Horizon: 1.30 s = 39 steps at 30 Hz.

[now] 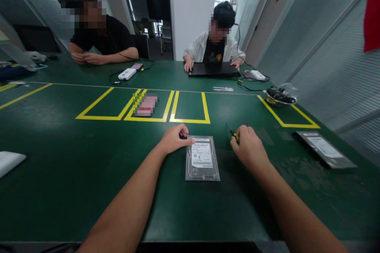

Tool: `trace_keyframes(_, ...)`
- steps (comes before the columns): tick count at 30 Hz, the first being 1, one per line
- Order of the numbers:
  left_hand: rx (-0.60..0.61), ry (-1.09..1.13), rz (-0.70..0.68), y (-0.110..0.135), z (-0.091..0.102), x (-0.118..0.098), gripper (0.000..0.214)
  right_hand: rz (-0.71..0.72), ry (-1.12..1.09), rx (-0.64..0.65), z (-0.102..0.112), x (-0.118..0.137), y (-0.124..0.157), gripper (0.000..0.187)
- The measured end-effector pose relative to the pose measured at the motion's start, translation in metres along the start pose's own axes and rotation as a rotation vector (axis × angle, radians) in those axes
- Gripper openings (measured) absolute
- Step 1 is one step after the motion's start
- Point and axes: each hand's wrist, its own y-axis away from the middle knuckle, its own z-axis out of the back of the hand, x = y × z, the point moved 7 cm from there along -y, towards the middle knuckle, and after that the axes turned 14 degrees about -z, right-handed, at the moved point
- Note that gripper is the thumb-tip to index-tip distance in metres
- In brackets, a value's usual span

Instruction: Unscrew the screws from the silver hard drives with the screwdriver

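A silver hard drive [202, 159] with a white label lies flat on the green table, straight in front of me. My left hand [175, 139] is at its far left corner. The thumb rests over the label's edge and the other fingers are curled just beyond the drive's far edge. Right of the drive, my right hand [247, 144] is closed around a screwdriver [235, 134] with a black and yellow handle. Its thin shaft points up and to the left, clear of the drive. Most of the handle is hidden in my fingers.
Another drive-like metal unit [325, 149] lies at the right. A bowl [280, 98] of dark items stands behind it. Yellow tape [190, 121] marks boxes; a pink phone-like object [147, 106] lies in one. Across the table, two people sit, one with hands on a black laptop [213, 69].
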Motion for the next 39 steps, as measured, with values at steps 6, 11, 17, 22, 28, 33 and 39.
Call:
trace_keyframes(6, -0.004, -0.007, 0.014, -0.001, -0.002, 0.005, 0.042, 0.016, 0.047, 0.164, -0.029, 0.003, 0.002, 0.018)
trace_keyframes(11, 0.022, 0.019, 0.033, -0.004, -0.005, 0.005, 0.042, 0.016, 0.086, 0.178, -0.031, 0.0, 0.002, 0.021)
trace_keyframes(17, 0.052, 0.098, 0.052, -0.008, -0.004, 0.006, 0.045, 0.042, 0.112, 0.178, -0.034, 0.0, 0.002, 0.023)
trace_keyframes(22, 0.135, 0.251, 0.049, -0.011, -0.001, 0.01, 0.047, 0.06, 0.111, 0.164, -0.033, 0.001, 0.003, 0.022)
trace_keyframes(28, 0.078, 0.162, -0.022, -0.005, 0.003, 0.004, 0.04, 0.082, 0.087, 0.166, -0.032, -0.001, 0.003, 0.022)
trace_keyframes(33, 0.141, 0.041, -0.018, 0.003, -0.001, -0.007, 0.064, 0.087, 0.073, 0.185, -0.03, -0.002, 0.004, 0.024)
trace_keyframes(39, 0.193, -0.118, -0.042, 0.011, -0.006, -0.018, 0.092, 0.083, 0.068, 0.22, -0.03, -0.008, 0.004, 0.034)
